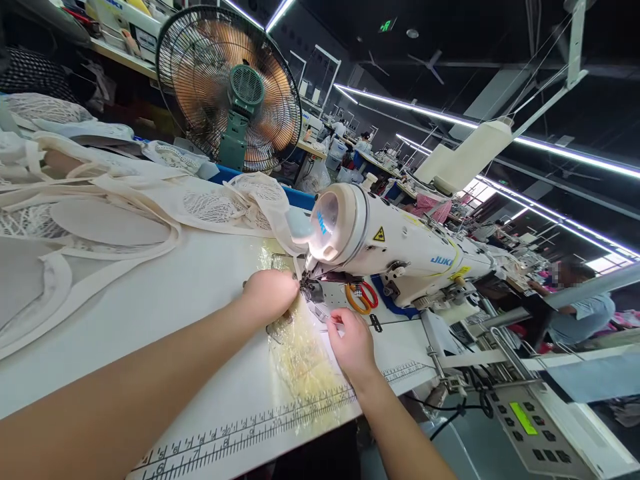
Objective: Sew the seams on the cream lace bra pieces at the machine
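Observation:
A white sewing machine [345,227] stands on the table, its needle area partly hidden by my left hand [273,293]. This hand is curled right beside the presser foot [307,283], its fingertips turned away from view; what they grip is hidden. Thumb and forefinger of my right hand [353,343] pinch the edge of a thin white piece of fabric [320,317] just in front of the foot. Pale lace fabric [260,193] runs from the pile up to the machine head. Clear, yellowish film [305,367] covers the tabletop under both hands.
Orange- and red-handled scissors [363,298] lie beneath the machine arm. A ruler tape [260,427] edges the table. Pale lace pieces [90,213] heap at left, before a large fan [230,87]. A control panel [530,420] sits right; another person [580,313] works beyond.

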`<state>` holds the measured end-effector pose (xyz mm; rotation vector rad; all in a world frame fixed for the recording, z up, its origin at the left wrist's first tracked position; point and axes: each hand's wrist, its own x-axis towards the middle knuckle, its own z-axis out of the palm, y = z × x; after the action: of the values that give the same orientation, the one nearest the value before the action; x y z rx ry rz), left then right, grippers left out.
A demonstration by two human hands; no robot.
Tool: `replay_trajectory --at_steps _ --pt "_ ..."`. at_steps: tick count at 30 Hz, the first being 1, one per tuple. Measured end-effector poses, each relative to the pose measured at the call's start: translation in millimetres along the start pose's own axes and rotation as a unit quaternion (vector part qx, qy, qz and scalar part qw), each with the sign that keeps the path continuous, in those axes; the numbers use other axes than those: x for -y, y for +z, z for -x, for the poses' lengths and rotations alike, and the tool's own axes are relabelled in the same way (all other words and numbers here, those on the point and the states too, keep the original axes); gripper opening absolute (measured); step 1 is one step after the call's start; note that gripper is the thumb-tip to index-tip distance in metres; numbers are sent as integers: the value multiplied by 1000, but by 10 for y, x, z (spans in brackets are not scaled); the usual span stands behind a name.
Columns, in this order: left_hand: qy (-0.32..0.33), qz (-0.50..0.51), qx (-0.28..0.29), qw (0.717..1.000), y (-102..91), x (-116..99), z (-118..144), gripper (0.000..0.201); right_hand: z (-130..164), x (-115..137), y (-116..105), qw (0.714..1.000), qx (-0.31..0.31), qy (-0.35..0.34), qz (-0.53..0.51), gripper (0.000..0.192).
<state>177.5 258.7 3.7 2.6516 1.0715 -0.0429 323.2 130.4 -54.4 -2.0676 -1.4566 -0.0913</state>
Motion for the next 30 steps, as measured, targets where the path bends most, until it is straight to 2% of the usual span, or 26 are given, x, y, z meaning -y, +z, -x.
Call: replay_trajectory --at_steps 10,16,24,30 --pt "19 -87 24 996 -74 -12 100 24 -42 11 -14 1000 -1 0 15 11" --pt "37 -80 46 995 -72 -42 113 26 -38 28 -28 1000 4 2 14 11" --pt "9 -56 68 996 -113 -74 101 35 -29 19 -21 1000 -3 -8 19 11" --pt "-16 -38 75 996 -112 -81 84 36 0 -30 -5 999 -33 -33 24 12"
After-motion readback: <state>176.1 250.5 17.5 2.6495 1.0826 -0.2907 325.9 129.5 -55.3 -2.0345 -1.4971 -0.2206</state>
